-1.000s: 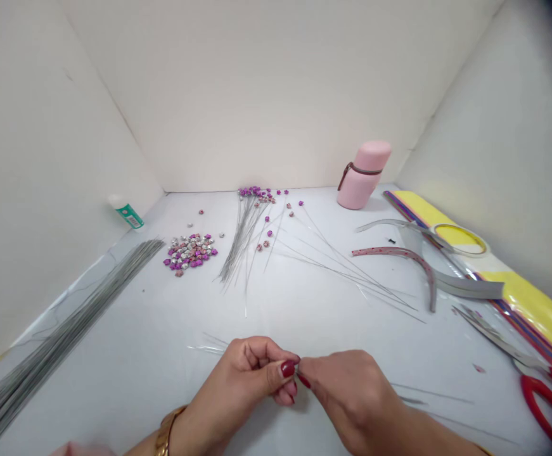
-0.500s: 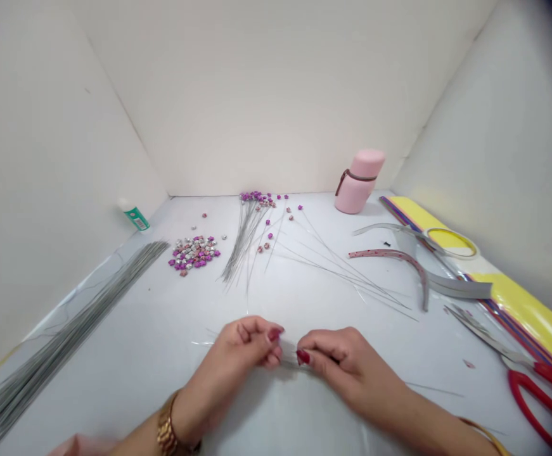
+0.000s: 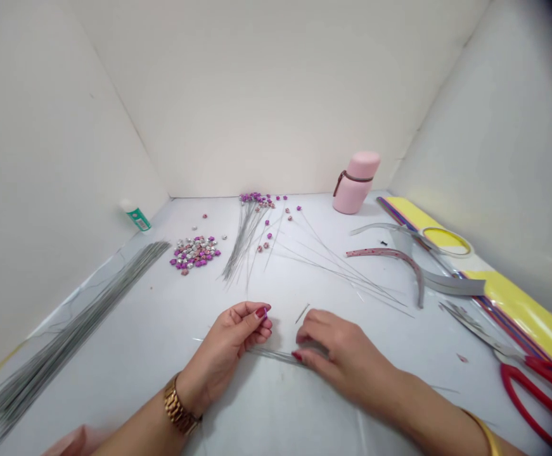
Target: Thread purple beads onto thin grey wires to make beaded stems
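Observation:
My left hand [image 3: 237, 328] pinches a small purple paper star [image 3: 265, 313] between thumb and forefinger; only its edge shows. My right hand [image 3: 335, 345] rests low over the table, thumb and fingers apart, holding nothing I can see. Under and between the hands lie several thin grey wires [image 3: 276, 355], close to my right thumb. A short needle-like piece [image 3: 303, 313] lies just beyond the right fingertips.
At left are a long wire bundle [image 3: 80, 316], a pile of small stars [image 3: 194, 253] and a glue bottle [image 3: 137, 218]. Star-tipped wires [image 3: 242, 244] lie at the back, near a pink flask [image 3: 355, 183]. Red-handled scissors [image 3: 513, 361], paper strips [image 3: 409, 259] and tape [image 3: 447, 241] occupy the right.
My hands have moved apart. My right fingers have opened from their pinch, and the wires now lie on the table. The needle-like piece and the purple star have come into view.

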Demonstrator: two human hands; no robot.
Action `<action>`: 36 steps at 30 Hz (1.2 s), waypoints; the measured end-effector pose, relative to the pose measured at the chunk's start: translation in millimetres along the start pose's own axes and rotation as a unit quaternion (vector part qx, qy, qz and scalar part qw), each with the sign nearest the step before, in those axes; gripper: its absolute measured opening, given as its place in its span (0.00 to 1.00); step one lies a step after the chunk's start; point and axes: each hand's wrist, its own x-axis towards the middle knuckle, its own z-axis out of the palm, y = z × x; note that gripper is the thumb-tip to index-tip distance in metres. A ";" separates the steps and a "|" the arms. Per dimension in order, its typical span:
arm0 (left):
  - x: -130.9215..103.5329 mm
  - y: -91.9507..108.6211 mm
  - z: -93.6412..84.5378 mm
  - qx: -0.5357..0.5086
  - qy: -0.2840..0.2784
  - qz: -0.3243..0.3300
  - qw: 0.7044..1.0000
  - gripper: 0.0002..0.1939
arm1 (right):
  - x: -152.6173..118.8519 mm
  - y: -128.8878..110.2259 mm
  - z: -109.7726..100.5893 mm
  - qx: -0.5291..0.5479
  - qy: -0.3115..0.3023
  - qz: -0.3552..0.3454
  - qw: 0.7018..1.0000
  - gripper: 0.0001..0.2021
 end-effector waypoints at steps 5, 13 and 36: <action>0.2 -0.3 -1.3 -0.008 0.000 0.001 1.000 0.08 | -0.2 -7.7 12.3 -0.041 -0.053 0.005 0.998 0.04; -2.5 8.6 -2.9 0.038 0.030 0.075 0.996 0.09 | 0.4 -7.7 3.6 -0.048 -0.085 0.016 0.995 0.06; -4.7 32.4 -18.5 0.255 0.144 0.259 0.920 0.09 | -1.2 0.4 -6.2 0.033 -0.041 0.043 0.998 0.08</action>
